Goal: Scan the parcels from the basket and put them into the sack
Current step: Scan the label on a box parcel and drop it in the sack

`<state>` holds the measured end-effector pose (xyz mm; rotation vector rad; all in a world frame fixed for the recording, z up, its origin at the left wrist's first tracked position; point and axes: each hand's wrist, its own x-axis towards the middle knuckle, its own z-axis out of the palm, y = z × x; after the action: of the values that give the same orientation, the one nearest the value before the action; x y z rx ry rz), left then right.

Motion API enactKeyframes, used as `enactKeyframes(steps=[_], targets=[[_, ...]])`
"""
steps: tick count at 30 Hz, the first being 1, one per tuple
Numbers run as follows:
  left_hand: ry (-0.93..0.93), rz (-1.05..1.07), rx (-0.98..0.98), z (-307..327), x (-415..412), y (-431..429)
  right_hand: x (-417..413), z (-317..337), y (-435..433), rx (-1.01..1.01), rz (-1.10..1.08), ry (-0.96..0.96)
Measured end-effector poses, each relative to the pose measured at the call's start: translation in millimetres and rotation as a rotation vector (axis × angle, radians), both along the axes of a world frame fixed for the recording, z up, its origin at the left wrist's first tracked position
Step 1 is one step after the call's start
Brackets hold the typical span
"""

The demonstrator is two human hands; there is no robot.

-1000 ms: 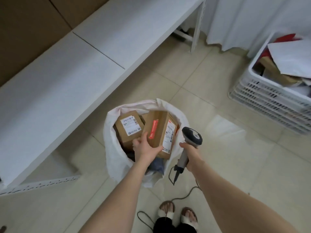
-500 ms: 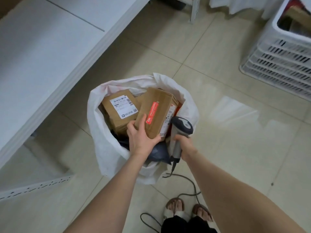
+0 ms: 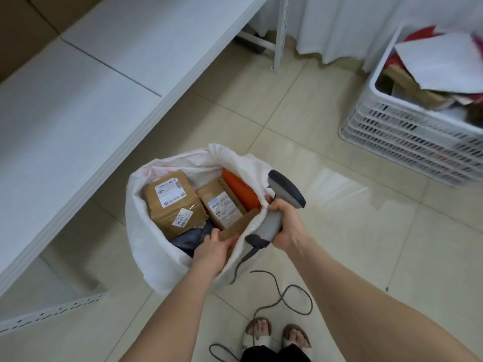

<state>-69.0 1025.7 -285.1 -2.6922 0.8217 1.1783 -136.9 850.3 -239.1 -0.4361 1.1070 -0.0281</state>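
A white sack (image 3: 146, 246) stands open on the floor. Inside it lie a labelled cardboard parcel (image 3: 170, 202) on the left, an orange parcel (image 3: 239, 190) at the back right, and a dark bag (image 3: 192, 237) at the front. My left hand (image 3: 213, 250) grips the near end of a second labelled cardboard parcel (image 3: 223, 209), which lies label up inside the sack. My right hand (image 3: 285, 224) holds a grey barcode scanner (image 3: 277, 202) by its handle at the sack's right rim. The white basket (image 3: 407, 131) of parcels stands at the far right.
A long white table (image 3: 78, 82) runs along the left, its leg (image 3: 278, 32) at the back. The scanner's cable (image 3: 285, 291) loops over the tiled floor by my sandalled feet (image 3: 277, 335). A white curtain (image 3: 339, 24) hangs behind the basket.
My left hand has lowered the parcel with the red tape into the sack and turned it label up. My right hand with the scanner has come to the sack's right rim.
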Motion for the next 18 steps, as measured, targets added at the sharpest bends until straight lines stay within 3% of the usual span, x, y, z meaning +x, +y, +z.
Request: enactKeyframes(steps=[3, 8, 10, 14, 18], targets=[[0.128, -0.180, 0.069, -24, -3, -13, -6, -20, 1, 0.023, -0.004, 0.015], [0.297, -0.239, 0.209, -64, -7, -30, -20, -54, -9, -0.038, 0.005, 0.060], [0.308, -0.155, 0.180, -63, -8, -35, -24, -55, -13, -0.056, 0.022, 0.072], [0.273, 0.192, -0.057, -39, 2, -39, -23, -39, -17, -0.116, 0.046, 0.126], [0.171, 0.366, -0.104, 1, 15, -48, -26, -12, -16, -0.136, 0.067, 0.123]])
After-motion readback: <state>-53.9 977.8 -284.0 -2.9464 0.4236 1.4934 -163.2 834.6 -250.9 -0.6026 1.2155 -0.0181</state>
